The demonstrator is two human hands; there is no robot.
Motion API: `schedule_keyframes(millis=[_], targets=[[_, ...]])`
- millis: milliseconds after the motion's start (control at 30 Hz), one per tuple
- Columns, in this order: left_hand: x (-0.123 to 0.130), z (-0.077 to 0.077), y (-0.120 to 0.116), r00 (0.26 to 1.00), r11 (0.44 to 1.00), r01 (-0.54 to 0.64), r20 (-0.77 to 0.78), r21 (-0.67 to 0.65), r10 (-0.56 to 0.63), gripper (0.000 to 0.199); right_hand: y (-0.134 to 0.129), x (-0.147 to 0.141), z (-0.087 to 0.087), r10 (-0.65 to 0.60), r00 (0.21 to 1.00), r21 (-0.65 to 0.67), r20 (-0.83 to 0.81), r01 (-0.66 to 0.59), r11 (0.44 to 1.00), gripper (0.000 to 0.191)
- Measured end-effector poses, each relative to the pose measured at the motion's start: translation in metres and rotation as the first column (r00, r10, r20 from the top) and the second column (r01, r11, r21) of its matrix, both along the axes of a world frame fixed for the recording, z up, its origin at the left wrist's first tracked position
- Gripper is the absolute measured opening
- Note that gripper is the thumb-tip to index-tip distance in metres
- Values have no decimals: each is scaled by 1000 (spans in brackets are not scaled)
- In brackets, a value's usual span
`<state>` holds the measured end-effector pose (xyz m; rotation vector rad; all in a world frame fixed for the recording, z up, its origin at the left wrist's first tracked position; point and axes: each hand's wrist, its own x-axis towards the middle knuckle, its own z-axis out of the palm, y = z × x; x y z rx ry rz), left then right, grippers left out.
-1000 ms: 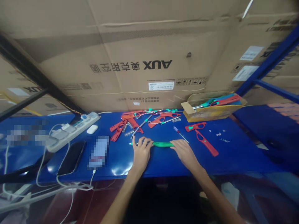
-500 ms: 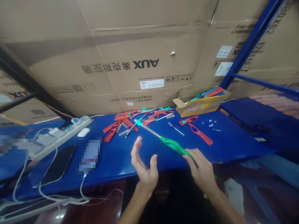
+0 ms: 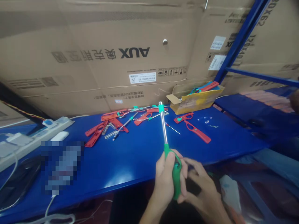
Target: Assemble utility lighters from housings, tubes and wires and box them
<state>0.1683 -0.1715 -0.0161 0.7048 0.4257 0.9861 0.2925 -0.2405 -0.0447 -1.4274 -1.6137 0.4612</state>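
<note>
The left hand (image 3: 164, 179) is wrapped around a green lighter (image 3: 177, 185), which looks all put together. The right hand (image 3: 206, 185) is close by; I can't tell if it touches. Red lighter parts (image 3: 95, 137) lie in bits on the blue tabletop (image 3: 130, 155).

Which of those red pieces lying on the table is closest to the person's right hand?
The rightmost looped piece, just beyond the right hand; the other red pieces lie farther back or left.
</note>
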Motion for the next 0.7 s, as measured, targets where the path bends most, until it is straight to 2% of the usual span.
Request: schedule_keyframes(millis=[67, 100, 133, 167, 233, 267, 367, 433, 500, 600, 700], targets=[[-1, -2, 1, 997, 1000, 22, -68, -1, -22, 39, 16, 19, 10, 90, 996, -97, -22, -91, 991, 89], [-2, -4, 1, 994, 999, 39, -98, -6, -39, 40, 26, 27, 17, 181, 978, -141, -105, -195, 971, 105], [-2, -7, 0, 990, 998, 67, -121, -19, -69, 42, 37, 32, 24, 247, 941, -139, -233, -283, 949, 111], [-2, -10, -1, 984, 993, 109, -136, -37, -113, 44, 49, 36, 33, 264, 887, -78, -378, -315, 946, 102], [-3, -15, -5, 965, 977, 201, -158, -72, -210, 47, 75, 36, 52, 192, 764, 34, -616, -217, 976, 66], [-4, -17, -7, 955, 969, 234, -169, -84, -245, 47, 86, 34, 61, 154, 714, 21, -683, -192, 981, 57], [-8, -16, -11, 934, 956, 282, -205, -80, -293, 46, 114, 23, 85, 180, 621, -2, -763, -280, 960, 44], [-12, -11, -9, 924, 952, 299, -231, -61, -305, 47, 122, 18, 93, 195, 579, 8, -791, -308, 951, 36], [-15, -4, -5, 910, 950, 311, -275, -39, -310, 47, 124, 15, 93, 166, 576, -2, -800, -280, 960, 32], [-20, 7, 6, 899, 964, 264, -367, 12, -241, 44, 118, 10, 85, 94, 660, -71, -745, -218, 973, 32], [-22, 14, 15, 876, 973, 222, -451, 68, -169, 41, 105, 4, 74, 89, 711, -160, -698, -276, 948, 31]])
